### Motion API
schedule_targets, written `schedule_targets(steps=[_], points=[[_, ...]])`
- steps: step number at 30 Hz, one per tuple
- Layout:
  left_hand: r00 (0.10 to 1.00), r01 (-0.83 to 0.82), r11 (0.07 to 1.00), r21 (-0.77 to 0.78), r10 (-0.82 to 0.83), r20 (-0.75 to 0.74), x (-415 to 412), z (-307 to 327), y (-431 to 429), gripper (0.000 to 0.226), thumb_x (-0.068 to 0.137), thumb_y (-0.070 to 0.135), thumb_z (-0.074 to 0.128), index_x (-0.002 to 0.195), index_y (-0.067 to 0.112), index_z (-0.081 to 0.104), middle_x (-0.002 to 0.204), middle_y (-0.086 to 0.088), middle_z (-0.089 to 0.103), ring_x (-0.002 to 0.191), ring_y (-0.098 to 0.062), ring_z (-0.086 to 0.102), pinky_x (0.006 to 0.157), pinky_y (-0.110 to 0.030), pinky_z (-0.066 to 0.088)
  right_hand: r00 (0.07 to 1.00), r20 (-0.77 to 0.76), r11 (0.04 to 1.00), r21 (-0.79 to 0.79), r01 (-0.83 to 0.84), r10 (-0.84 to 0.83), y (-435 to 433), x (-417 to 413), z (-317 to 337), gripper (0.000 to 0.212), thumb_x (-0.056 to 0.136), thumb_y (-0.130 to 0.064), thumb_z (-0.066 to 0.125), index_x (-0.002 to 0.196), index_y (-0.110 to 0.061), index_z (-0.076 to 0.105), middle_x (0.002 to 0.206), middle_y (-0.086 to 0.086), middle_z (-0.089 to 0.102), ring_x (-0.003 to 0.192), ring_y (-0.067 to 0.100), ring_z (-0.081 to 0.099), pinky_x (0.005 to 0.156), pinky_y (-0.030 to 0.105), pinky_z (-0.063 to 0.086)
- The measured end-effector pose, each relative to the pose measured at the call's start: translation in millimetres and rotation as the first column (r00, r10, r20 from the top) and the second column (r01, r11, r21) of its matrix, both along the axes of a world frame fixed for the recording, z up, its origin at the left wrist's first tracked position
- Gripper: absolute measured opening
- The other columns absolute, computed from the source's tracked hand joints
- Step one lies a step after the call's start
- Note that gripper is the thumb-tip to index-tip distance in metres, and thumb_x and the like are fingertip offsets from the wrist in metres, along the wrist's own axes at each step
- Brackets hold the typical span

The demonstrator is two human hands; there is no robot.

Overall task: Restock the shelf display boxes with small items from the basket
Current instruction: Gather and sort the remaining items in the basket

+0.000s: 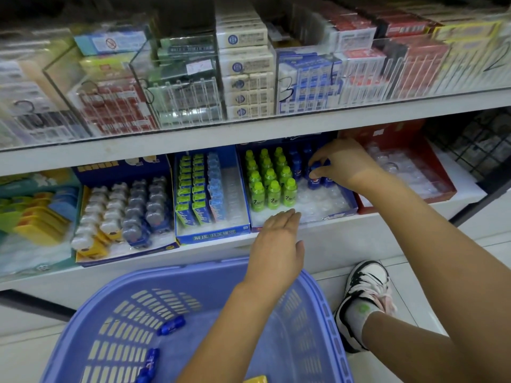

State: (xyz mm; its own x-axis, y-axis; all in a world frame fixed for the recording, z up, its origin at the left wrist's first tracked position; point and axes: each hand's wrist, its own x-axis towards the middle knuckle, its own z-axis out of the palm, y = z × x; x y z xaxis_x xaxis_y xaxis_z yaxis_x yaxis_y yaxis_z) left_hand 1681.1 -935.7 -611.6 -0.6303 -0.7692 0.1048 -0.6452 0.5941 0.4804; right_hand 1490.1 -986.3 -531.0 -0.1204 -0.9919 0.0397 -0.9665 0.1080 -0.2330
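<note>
Head view: right of the frame's centre, the right hand (pixel 341 164) reaches into the blue display box (pixel 349 207) on the lower shelf (pixel 318 233), its fingers (pixel 318 163) pinched around a small blue bottle (pixel 313 180) that stands at the front of the blue row. It looks as though the bottle is being seated into a clear moulded pocket, so it stands upright and faces out like the green bottles (pixel 272 183) just to its left. Several pockets in front of it are bare, so this box seems only part filled.

At centre, the left hand (pixel 278 239) lies flat with its fingers extended and holding nothing, touching the box's front edge, probably to steady it.

Along the bottom of the frame the purple basket (pixel 322 308) sits below the shelf, close for short reaches. Two more blue bottles (pixel 171 325) lie on their sides in it, with a yellow item (pixel 255 379) at the frame edge.
</note>
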Motion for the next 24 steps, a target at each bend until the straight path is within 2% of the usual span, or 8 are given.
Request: schedule_targets(steps=[8, 10, 12, 15, 17, 19, 22, 24], points=[[1.0, 0.017, 1.0, 0.026, -0.017, 0.017, 1.4, 10.5, 2.1, 0.056, 0.096, 0.021, 0.048, 0.148, 0.012, 0.029, 0.155, -0.004, 0.026, 0.143, -0.016, 0.021, 0.117, -0.025, 0.014, 0.993, -0.117, 0.998, 0.06, 0.037, -0.029, -3.1, 5.9, -0.8, 0.03, 0.084, -0.022, 0.068, 0.112, -0.015, 0.067, 0.12, 0.012, 0.062, 0.105, 0.032, 0.058, 0.084, 0.031, 0.048], [0.995, 0.012, 0.998, 0.068, -0.006, -0.097, 14.3, 17.5, 7.6, 0.051, 0.094, 0.019, 0.05, 0.143, 0.012, 0.038, 0.151, -0.003, 0.035, 0.139, -0.016, 0.031, 0.113, -0.023, 0.022, 0.988, -0.147, 0.998, 0.038, 0.045, -0.039, 3.4, 12.5, 3.0, 0.035, 0.085, -0.02, 0.066, 0.12, -0.014, 0.062, 0.124, 0.015, 0.06, 0.111, 0.033, 0.055, 0.09, 0.034, 0.047], [0.977, -0.025, 0.997, 0.08, 0.041, -0.21, 39.6, 21.5, 14.5, 0.042, 0.091, 0.016, 0.054, 0.134, 0.014, 0.05, 0.139, -0.002, 0.05, 0.126, -0.016, 0.046, 0.103, -0.021, 0.031, 0.992, -0.119, 0.998, -0.057, 0.039, -0.046, 15.0, 24.0, 9.7, 0.042, 0.086, -0.021, 0.066, 0.126, -0.012, 0.057, 0.124, 0.017, 0.06, 0.113, 0.033, 0.055, 0.094, 0.036, 0.046], [0.954, -0.141, 0.976, 0.168, 0.179, -0.242, 93.4, 15.3, 17.3, 0.029, 0.089, 0.012, 0.058, 0.117, 0.011, 0.062, 0.117, -0.005, 0.065, 0.107, -0.018, 0.06, 0.092, -0.021, 0.039, 0.997, -0.008, 0.986, -0.149, -0.075, 0.074, 37.0, 60.0, 24.2, 0.03, 0.081, -0.024, 0.07, 0.108, -0.01, 0.067, 0.101, 0.013, 0.07, 0.094, 0.028, 0.062, 0.08, 0.031, 0.046], [0.951, -0.23, 0.932, 0.279, 0.277, -0.14, 132.4, 2.2, 15.4, 0.023, 0.088, 0.01, 0.059, 0.11, 0.006, 0.065, 0.106, -0.009, 0.069, 0.097, -0.022, 0.064, 0.086, -0.024, 0.044, 0.978, 0.049, 0.978, -0.051, -0.201, 0.204, 52.6, 95.2, 25.4, 0.02, 0.078, -0.028, 0.072, 0.093, -0.014, 0.072, 0.088, 0.006, 0.072, 0.082, 0.019, 0.062, 0.069, 0.025, 0.041], [0.938, -0.319, 0.87, 0.375, 0.347, -0.008, 167.5, -15.9, 14.0, 0.02, 0.087, 0.006, 0.06, 0.106, 0.002, 0.065, 0.102, -0.016, 0.07, 0.095, -0.027, 0.065, 0.084, -0.028, 0.047, 0.939, 0.105, 0.933, 0.122, -0.338, 0.326, 66.0, 133.9, 11.2, 0.017, 0.078, -0.032, 0.073, 0.089, -0.019, 0.072, 0.086, 0.0, 0.07, 0.076, 0.012, 0.058, 0.064, 0.022, 0.036], [0.886, -0.461, 0.761, 0.457, 0.425, 0.186, 210.3, -48.1, 17.5, 0.02, 0.085, 0.005, 0.059, 0.104, 0.0, 0.066, 0.103, -0.02, 0.069, 0.095, -0.024, 0.064, 0.08, -0.027, 0.046, 0.886, 0.203, 0.822, 0.332, -0.463, 0.417, 80.2, 184.0, -37.2, 0.022, 0.079, -0.032, 0.071, 0.097, -0.018, 0.07, 0.093, -0.001, 0.069, 0.083, 0.012, 0.059, 0.071, 0.024, 0.041], [0.829, -0.551, 0.712, 0.435, 0.41, 0.38, 236.9, -74.4, 22.9, 0.027, 0.087, 0.01, 0.057, 0.111, 0.001, 0.064, 0.114, -0.02, 0.065, 0.108, -0.028, 0.06, 0.087, -0.029, 0.044, 0.88, 0.253, 0.767, 0.432, -0.475, 0.402, 86.8, 209.2, -79.2, 0.031, 0.081, -0.031, 0.071, 0.108, -0.017, 0.066, 0.106, 0.001, 0.067, 0.097, 0.017, 0.061, 0.08, 0.025, 0.042]])
